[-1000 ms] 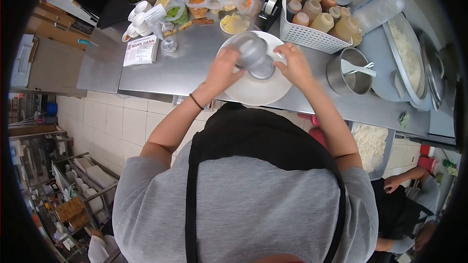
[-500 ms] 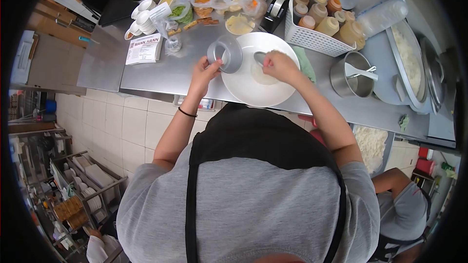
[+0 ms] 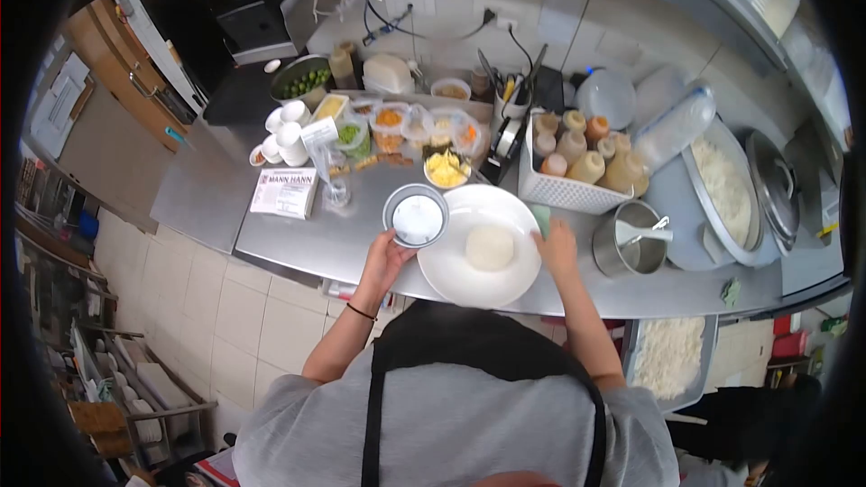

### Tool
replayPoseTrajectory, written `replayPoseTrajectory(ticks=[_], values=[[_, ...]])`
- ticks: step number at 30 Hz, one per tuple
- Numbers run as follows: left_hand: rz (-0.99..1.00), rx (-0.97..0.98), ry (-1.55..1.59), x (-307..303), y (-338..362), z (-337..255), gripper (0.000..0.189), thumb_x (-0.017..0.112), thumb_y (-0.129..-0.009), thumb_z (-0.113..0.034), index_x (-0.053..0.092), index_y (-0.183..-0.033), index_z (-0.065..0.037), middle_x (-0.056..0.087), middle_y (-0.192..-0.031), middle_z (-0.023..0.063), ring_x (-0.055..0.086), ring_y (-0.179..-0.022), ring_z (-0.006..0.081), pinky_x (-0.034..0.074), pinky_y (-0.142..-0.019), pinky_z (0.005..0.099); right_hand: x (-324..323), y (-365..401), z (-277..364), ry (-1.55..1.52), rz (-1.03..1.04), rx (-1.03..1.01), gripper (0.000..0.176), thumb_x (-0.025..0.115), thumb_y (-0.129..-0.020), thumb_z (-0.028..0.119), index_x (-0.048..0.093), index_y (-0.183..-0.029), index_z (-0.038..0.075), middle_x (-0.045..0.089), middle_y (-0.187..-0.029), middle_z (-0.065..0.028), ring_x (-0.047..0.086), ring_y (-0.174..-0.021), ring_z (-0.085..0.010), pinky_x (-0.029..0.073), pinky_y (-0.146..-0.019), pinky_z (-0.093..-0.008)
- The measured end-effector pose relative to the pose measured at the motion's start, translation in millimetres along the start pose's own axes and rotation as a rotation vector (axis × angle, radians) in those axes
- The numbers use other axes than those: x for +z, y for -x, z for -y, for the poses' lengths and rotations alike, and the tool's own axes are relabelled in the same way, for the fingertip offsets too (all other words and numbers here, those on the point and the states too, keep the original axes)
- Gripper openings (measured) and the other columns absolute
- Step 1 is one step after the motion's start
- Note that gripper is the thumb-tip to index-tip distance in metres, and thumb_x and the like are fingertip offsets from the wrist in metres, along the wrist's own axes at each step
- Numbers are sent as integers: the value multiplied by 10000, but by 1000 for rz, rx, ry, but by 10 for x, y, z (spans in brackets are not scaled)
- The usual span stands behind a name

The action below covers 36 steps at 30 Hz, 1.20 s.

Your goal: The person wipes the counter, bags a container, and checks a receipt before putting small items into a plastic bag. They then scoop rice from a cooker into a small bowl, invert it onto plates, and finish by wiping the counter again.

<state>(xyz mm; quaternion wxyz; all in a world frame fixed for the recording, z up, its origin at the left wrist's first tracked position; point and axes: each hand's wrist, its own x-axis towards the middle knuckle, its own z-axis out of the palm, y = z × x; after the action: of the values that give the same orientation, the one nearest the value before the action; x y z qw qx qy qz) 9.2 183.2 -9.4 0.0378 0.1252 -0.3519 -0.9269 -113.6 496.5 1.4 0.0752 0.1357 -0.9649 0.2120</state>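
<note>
A small round metal bowl (image 3: 390, 208) is held by its near side in my left hand (image 3: 389, 260), above the left rim of a large white plate (image 3: 446, 269). White shows inside the bowl. A rounded mound of white rice (image 3: 490, 248) sits on the plate, a little right of its middle. My right hand (image 3: 557, 248) is at the plate's right rim, fingers bent and closed over the spot where a green cloth (image 3: 541, 214) lies. Whether they grip the cloth or the rim I cannot tell.
A bowl of yellow shreds (image 3: 446, 169) stands behind the plate. To the right are a white basket (image 3: 573, 195) of sauce bottles, a steel pot (image 3: 622, 252) with a white paddle, and a rice container (image 3: 722, 185). Paper cups (image 3: 290, 137) and a printed box (image 3: 283, 191) stand left.
My right hand has moved off the plate's middle to its right rim, leaving the rice mound in plain sight. The bowl in my left hand has turned its inside upward. The view has tilted up.
</note>
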Motion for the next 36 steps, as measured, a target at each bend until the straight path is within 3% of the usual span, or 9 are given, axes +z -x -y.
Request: replayPoseTrajectory(ticks=[3, 6, 8, 16, 21, 23, 25, 31, 36], values=[[12, 26, 53, -139, -146, 7, 330, 420, -888, -202, 439, -1113, 39, 546, -1107, 188, 546, -1035, 279, 435, -909, 417, 173, 188, -167, -179, 173, 144, 490, 725, -644, 278, 551, -980, -33, 605, -932, -217, 585, -861, -353, 466, -730, -399], [-15, 15, 105, -226, -220, 51, 308, 428, -887, -208, 450, -1092, 21, 562, -1083, 184, 556, -1021, 275, 442, -899, 408, 365, 203, -254, -327, 117, 213, 430, 720, -645, 253, 574, -925, -39, 618, -864, -219, 601, -812, -354, 469, -715, -397], [-31, -22, 120, -247, -253, 71, 238, 443, -886, -224, 473, -1008, -22, 566, -1063, 153, 556, -1019, 283, 448, -905, 422, 413, 187, -304, -301, 105, 224, 409, 713, -652, 244, 579, -913, -42, 617, -856, -225, 601, -809, -362, 467, -711, -403], [-14, -43, 134, -296, -259, -13, 295, 450, -880, -225, 474, -1068, 1, 583, -1049, 146, 568, -993, 260, 442, -903, 403, 105, 197, -155, -142, 16, 265, 336, 670, -696, 205, 583, -923, -27, 612, -844, -239, 587, -816, -398, 464, -703, -413], [50, -88, 98, -314, -283, -192, 345, 482, -859, -252, 471, -1107, -11, 547, -1121, 149, 540, -1045, 273, 438, -913, 427, -41, 183, -194, -434, 7, 253, 248, 636, -724, 127, 582, -905, -33, 626, -810, -178, 612, -736, -256, 467, -651, -344], [70, -65, 119, -258, -335, -250, 372, 497, -848, -258, 465, -1123, -10, 538, -1136, 152, 532, -1049, 292, 434, -910, 447, -53, 234, -219, -600, -131, 153, 237, 637, -703, 160, 575, -837, -25, 577, -697, -178, 528, -584, -256, 422, -569, -341], [80, -74, 97, -132, -382, -330, 388, 503, -840, -253, 458, -1138, -9, 526, -1150, 158, 530, -1040, 310, 430, -912, 456, -271, 345, -248, -554, -128, 205, 220, 631, -713, 154, 584, -835, -22, 581, -695, -143, 532, -597, -228, 424, -573, -343], [250, -175, 59, 167, -627, -336, 401, 495, -837, -234, 445, -1164, -8, 515, -1172, 163, 516, -1064, 329, 403, -941, 487, -1391, 1253, -297, -892, -332, 571, 280, 597, -765, 132, 599, -982, -45, 629, -761, -91, 573, -633, -142, 456, -589, -254], [347, -125, 40, 525, -767, -223, 400, 482, -847, -212, 431, -1183, -1, 512, -1179, 163, 526, -1051, 320, 403, -944, 482, -2095, 2221, -780, -908, -723, 819, 221, 577, -764, 91, 602, -928, -54, 623, -752, -84, 580, -615, -134, 455, -569, -249]])
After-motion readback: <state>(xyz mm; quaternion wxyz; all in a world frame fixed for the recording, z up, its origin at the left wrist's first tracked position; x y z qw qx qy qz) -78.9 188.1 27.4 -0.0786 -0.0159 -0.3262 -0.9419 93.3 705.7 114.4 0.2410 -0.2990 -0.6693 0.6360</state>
